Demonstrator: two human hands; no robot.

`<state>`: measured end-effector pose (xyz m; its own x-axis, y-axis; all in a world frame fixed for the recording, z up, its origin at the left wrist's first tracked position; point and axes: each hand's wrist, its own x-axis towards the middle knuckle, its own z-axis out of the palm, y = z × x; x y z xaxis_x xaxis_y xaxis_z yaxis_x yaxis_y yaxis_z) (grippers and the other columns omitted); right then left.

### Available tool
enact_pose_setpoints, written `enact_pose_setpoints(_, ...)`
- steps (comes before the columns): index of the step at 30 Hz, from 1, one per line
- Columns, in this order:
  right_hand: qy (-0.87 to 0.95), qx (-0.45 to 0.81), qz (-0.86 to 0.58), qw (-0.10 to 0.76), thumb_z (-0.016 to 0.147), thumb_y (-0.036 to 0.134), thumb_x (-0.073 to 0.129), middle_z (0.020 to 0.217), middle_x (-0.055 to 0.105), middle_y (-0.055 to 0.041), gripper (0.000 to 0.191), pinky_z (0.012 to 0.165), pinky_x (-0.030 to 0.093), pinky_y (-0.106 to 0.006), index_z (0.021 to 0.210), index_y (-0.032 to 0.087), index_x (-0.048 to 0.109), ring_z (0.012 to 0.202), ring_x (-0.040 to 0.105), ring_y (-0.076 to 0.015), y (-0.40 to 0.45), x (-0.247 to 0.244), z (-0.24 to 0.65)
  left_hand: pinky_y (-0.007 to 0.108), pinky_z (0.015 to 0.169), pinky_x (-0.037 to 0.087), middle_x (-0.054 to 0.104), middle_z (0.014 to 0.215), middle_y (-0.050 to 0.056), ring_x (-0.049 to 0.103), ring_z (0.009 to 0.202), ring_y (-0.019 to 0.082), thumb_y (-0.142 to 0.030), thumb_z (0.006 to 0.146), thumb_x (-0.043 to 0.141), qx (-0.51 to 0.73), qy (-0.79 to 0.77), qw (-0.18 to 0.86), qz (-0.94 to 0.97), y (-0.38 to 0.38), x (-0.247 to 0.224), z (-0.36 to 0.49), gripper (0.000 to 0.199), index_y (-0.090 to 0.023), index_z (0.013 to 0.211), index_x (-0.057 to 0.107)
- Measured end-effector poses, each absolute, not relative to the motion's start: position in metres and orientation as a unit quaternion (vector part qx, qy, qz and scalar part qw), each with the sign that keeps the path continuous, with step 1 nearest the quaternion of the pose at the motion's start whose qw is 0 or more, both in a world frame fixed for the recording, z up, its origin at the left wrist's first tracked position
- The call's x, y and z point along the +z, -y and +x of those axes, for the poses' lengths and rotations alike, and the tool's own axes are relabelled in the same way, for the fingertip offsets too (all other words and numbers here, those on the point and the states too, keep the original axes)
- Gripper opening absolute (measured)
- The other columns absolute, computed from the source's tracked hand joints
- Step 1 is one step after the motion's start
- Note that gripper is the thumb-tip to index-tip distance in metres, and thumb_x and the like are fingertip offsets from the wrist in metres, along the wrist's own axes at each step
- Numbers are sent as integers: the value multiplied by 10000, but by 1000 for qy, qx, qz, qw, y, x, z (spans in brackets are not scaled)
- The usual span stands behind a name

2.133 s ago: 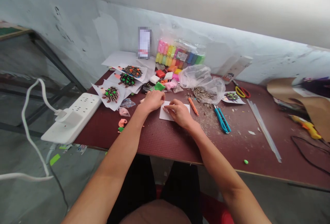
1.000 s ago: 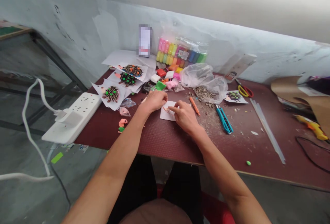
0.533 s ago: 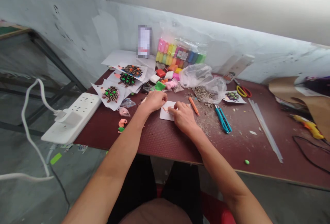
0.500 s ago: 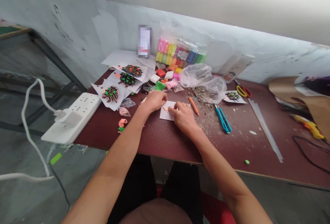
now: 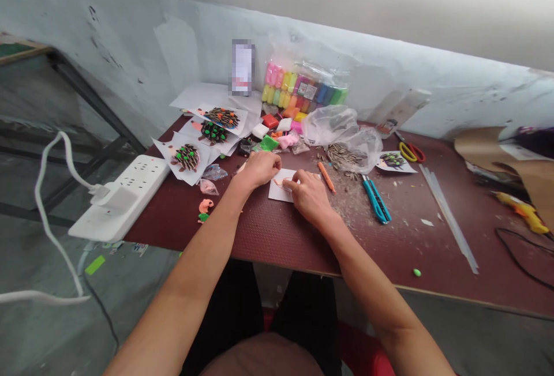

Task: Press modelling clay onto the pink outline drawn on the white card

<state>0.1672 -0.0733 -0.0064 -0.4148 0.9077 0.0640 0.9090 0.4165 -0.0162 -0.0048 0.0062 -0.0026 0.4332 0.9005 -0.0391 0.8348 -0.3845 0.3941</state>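
A white paper card lies on the dark red table top, between my hands. A thin pink clay piece sits on it. My right hand rests on the card's right part, fingertips at the clay. My left hand stays at the card's upper left edge with curled fingers, pinning it down. Part of the card is hidden under both hands. Nearby, to the left, lie paper sheets bearing clay hedgehog pictures studded with seed shells.
A white power strip sits at the table's left end. Behind my hands are a bag of coloured clay packs and a plastic bag of sunflower seeds. To the right lie a blue utility knife, scissors and glue sticks.
A pink clay piece now shows on the card, under my right fingertips. My right hand has shifted slightly up and right; my left hand has barely moved.
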Motion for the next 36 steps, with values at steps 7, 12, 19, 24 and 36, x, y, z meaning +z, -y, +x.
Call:
enact_pose_setpoints(7,839,-14,-543,40,1031,156,447,1078,688,-133,367,802,330,-353,1114,220,799,916,551,-236,74,-6,168,363,920,482,792,1035,95,709,1021,261,-144,874,591,90,-527,183,825,-6,-1,-4,233,-198,970,796)
enact_pose_setpoints(12,836,-7,-546,50,1031,147,468,1090,687,-122,363,805,334,-344,1165,240,792,905,554,-226,74,-6,166,349,923,480,792,1047,89,706,1031,251,-147,878,585,85,-525,181,828,-6,-1,-4,237,-204,970,796)
enact_pose_setpoints(19,853,17,-519,50,1028,153,463,1098,695,-119,376,819,361,-348,1159,263,798,938,571,-240,75,-7,166,346,919,486,793,1062,90,706,1036,252,-144,876,580,81,-527,181,826,-6,1,-4,247,-202,978,797)
enact_pose_setpoints(24,854,14,-516,66,1026,144,451,1115,695,-119,390,835,366,-350,1186,254,789,944,576,-235,76,-7,166,352,923,492,794,1047,91,706,1021,253,-144,866,580,82,-526,177,828,-6,-1,-4,252,-203,974,800)
enact_pose_setpoints(36,854,37,-514,73,987,106,473,1104,698,-109,393,833,372,-339,1140,249,805,954,577,-234,77,-8,165,340,908,481,793,1047,87,702,1024,249,-144,875,582,82,-524,180,828,-6,0,-5,239,-209,967,793)
